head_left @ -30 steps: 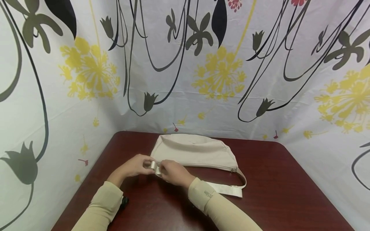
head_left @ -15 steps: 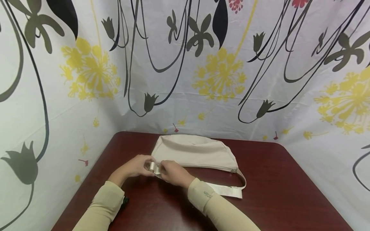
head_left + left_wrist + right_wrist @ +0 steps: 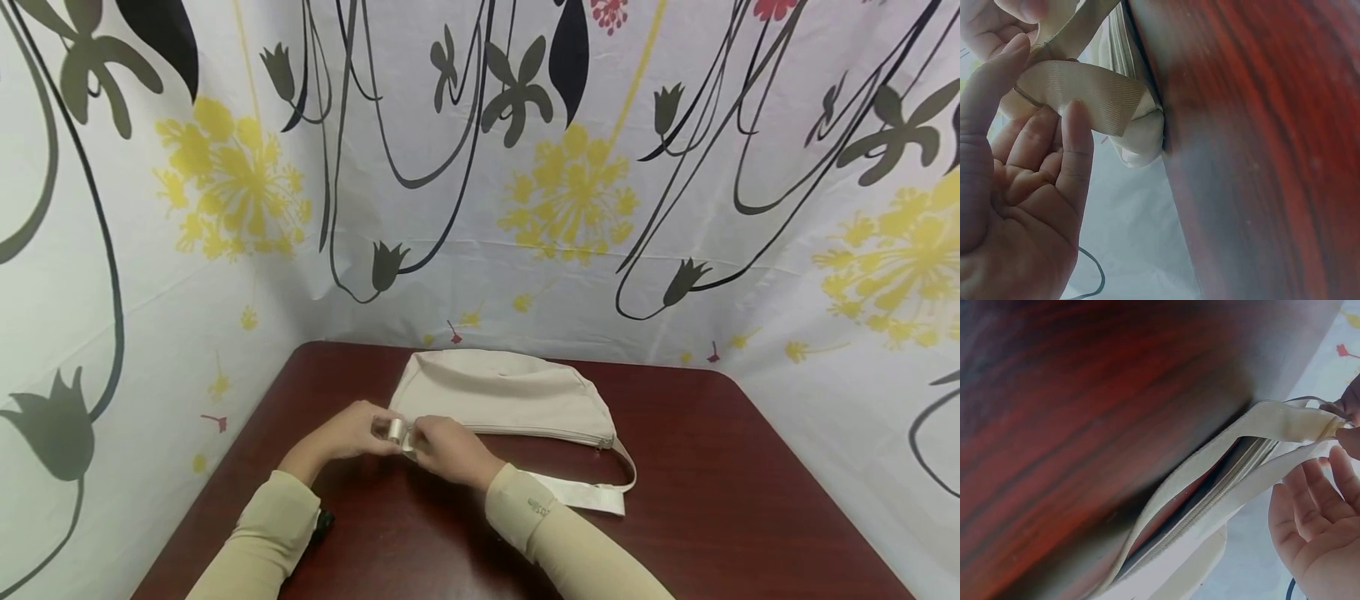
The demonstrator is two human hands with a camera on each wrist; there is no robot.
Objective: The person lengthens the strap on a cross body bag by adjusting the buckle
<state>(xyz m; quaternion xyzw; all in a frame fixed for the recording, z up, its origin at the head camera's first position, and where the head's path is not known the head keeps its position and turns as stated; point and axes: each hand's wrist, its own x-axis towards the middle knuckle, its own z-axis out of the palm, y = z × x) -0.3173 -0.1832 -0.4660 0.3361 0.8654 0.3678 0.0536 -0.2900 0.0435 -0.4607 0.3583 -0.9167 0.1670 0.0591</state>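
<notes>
A cream shoulder bag [image 3: 502,392] lies flat on the table, its zipper edge facing me. At its near left corner, my left hand [image 3: 352,432] pinches a looped end of the webbing strap [image 3: 395,430] between thumb and fingers. Close beside it, my right hand [image 3: 456,454] grips the same strap with curled fingers. In the left wrist view a thin metal slider [image 3: 1027,95] crosses the strap [image 3: 1088,94] near the left fingers [image 3: 1075,134]. The right wrist view shows the strap [image 3: 1210,450] running along the zipper to both hands; the right fingertips are partly out of frame.
The strap's far part [image 3: 592,496] curves round the bag's right side onto the dark red table [image 3: 720,483]. A flower-printed white cloth [image 3: 480,208] hangs behind and at both sides. A small black object [image 3: 324,523] shows by the left sleeve.
</notes>
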